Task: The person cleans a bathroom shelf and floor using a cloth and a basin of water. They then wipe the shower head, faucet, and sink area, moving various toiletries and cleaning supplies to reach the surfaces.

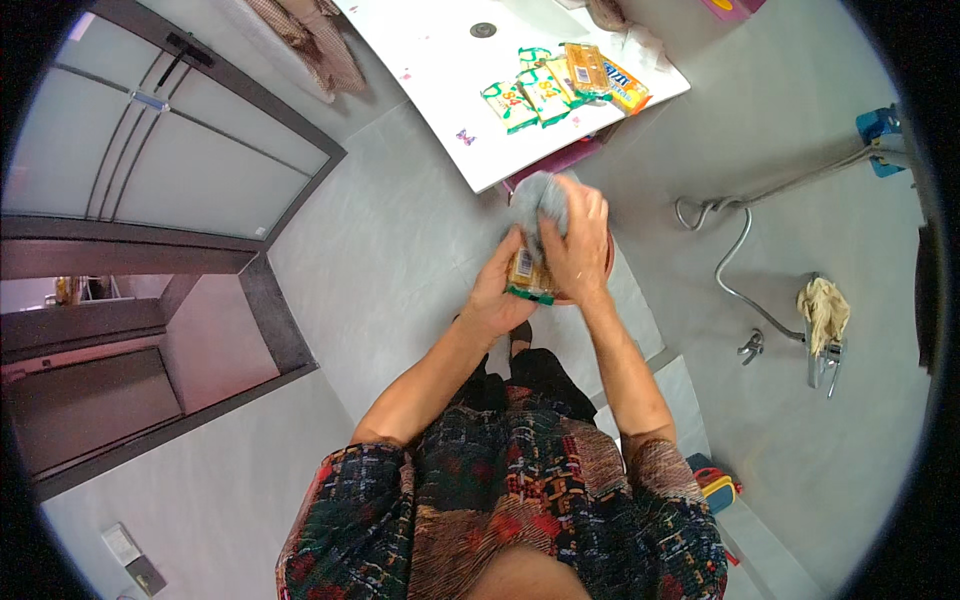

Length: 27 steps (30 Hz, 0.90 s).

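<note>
My left hand (500, 295) holds a small yellow and green packet (524, 272) from below, in front of my body. My right hand (578, 245) presses a grey cloth (537, 198) against the top of that packet. Both hands meet over a reddish round basin (607, 262), mostly hidden behind them. Several more yellow and green packets (545, 90) lie in a row on the white counter (440, 95) just beyond my hands.
A round drain (483, 30) sits in the counter. To the right a shower hose (735, 265) and a tap (822, 360) with a beige cloth (825, 310) hang on the grey wall. A frosted glass door (170, 150) stands at left.
</note>
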{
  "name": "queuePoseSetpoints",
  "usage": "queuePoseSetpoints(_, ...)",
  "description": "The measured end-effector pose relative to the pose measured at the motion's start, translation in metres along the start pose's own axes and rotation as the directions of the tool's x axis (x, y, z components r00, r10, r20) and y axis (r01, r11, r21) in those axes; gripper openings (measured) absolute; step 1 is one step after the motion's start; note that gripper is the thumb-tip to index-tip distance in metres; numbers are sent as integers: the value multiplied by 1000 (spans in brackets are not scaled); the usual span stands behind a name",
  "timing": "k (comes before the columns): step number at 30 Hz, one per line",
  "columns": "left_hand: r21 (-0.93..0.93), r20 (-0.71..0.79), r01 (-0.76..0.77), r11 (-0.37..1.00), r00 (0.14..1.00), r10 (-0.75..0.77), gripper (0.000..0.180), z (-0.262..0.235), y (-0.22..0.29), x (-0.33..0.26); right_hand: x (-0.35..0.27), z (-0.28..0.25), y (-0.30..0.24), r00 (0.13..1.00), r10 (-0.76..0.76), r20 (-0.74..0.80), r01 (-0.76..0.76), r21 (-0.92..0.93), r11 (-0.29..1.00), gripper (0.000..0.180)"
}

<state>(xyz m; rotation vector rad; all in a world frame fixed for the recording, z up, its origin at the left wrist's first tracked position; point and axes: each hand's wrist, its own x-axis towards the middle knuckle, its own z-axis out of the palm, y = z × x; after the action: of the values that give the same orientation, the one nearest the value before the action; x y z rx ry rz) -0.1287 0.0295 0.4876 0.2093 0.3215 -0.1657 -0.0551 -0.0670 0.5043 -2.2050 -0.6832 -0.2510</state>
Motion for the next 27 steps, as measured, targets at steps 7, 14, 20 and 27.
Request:
queuePoseSetpoints(7,55,-142,-64,996,987,71,37,-25,5,1,-30,0,-22,996,-79,36,74,113,991,59)
queuePoseSetpoints(14,416,-203,-17,909,973,111,45,-57,27,-23,-76,-36,-35,930,-126,345,-22,395,918,54)
queuePoseSetpoints(20,356,-198,-52,933,972,130,40,-52,20,-33,-39,-3,-50,998,51,-22,-47,152,987,46)
queuePoseSetpoints(27,415,-261,-137,900,929,261,34,-41,64,-48,-83,-8,-72,855,-101,509,-127,394,910,42)
